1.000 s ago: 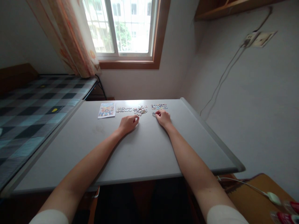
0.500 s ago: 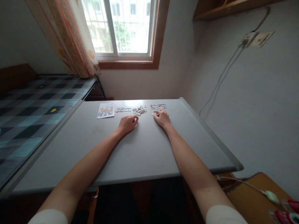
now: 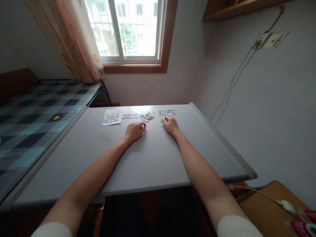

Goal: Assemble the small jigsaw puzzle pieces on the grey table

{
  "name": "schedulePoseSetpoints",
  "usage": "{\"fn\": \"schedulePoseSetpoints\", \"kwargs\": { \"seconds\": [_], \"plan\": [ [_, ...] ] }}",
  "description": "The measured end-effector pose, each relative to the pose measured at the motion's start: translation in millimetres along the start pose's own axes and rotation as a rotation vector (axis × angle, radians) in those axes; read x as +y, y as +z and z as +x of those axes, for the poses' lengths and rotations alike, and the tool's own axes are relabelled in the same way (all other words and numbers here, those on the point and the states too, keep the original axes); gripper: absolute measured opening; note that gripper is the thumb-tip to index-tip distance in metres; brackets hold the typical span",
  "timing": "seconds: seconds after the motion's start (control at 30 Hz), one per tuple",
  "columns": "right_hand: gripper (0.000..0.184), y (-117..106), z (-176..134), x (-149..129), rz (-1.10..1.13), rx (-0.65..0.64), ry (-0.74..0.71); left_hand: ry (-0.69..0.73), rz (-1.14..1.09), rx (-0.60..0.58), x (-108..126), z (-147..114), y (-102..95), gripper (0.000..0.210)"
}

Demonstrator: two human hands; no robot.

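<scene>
My right hand [image 3: 170, 124] rests on the white table with its fingers drawn in. A small jigsaw puzzle piece [image 3: 162, 121] shows at its fingertips. Just beyond that hand lie rows of puzzle pieces [image 3: 167, 112]. My left hand [image 3: 135, 131] lies on its side, fingers curled and thumb against the index finger. Whether anything is in it is hidden. A loose pile of puzzle pieces [image 3: 147, 117] sits just past the left hand. To the pile's left are more pieces in rows [image 3: 130, 116], beside a printed picture sheet [image 3: 112, 117].
The white table [image 3: 145, 164] reaches toward the wall under the window [image 3: 128, 29]. A bed with a checked cover [image 3: 49, 108] stands along the left. On the right, a wooden surface [image 3: 274, 197] holds a white cable and red-labelled bottles [image 3: 301, 227].
The fingers of my right hand have drawn in closer around the piece at their tips. My left hand stays in the same place. The camera view has shifted slightly.
</scene>
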State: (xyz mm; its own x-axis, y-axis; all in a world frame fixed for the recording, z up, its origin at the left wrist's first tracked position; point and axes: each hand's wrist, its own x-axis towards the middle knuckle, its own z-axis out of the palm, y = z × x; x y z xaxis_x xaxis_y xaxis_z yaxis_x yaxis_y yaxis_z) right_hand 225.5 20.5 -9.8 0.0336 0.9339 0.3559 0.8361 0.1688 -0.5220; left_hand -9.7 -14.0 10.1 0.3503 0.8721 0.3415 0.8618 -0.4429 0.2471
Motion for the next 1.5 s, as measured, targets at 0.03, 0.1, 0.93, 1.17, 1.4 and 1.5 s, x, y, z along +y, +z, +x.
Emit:
{"fn": "schedulePoseSetpoints", "kwargs": {
  "seconds": [0.03,0.1,0.93,1.17,1.4,1.5],
  "plan": [
    [0.026,-0.2,0.3,0.3,0.006,0.010,-0.006,0.002,-0.001,0.001,0.2,0.0,-0.1,0.026],
    [0.026,-1.6,0.7,0.8,0.030,0.051,-0.026,0.007,-0.002,0.003,0.5,0.0,0.0,0.026],
    [0.042,-14.1,-15.1,-26.9,-0.342,-0.209,-0.063,0.007,0.008,-0.011,-1.2,0.0,2.0,0.027],
    [0.044,-12.2,-17.8,-30.7,-0.330,-0.179,-0.036,0.010,0.018,-0.016,-1.2,0.3,3.1,0.029],
    [0.047,-8.2,-17.4,-27.6,-0.307,-0.155,-0.049,0.003,0.010,-0.036,1.3,-0.2,-0.3,0.027],
    [0.048,-7.7,-17.7,-26.9,-0.323,-0.164,-0.027,0.009,0.005,-0.027,1.0,-0.1,0.1,0.027]
  ]
}}
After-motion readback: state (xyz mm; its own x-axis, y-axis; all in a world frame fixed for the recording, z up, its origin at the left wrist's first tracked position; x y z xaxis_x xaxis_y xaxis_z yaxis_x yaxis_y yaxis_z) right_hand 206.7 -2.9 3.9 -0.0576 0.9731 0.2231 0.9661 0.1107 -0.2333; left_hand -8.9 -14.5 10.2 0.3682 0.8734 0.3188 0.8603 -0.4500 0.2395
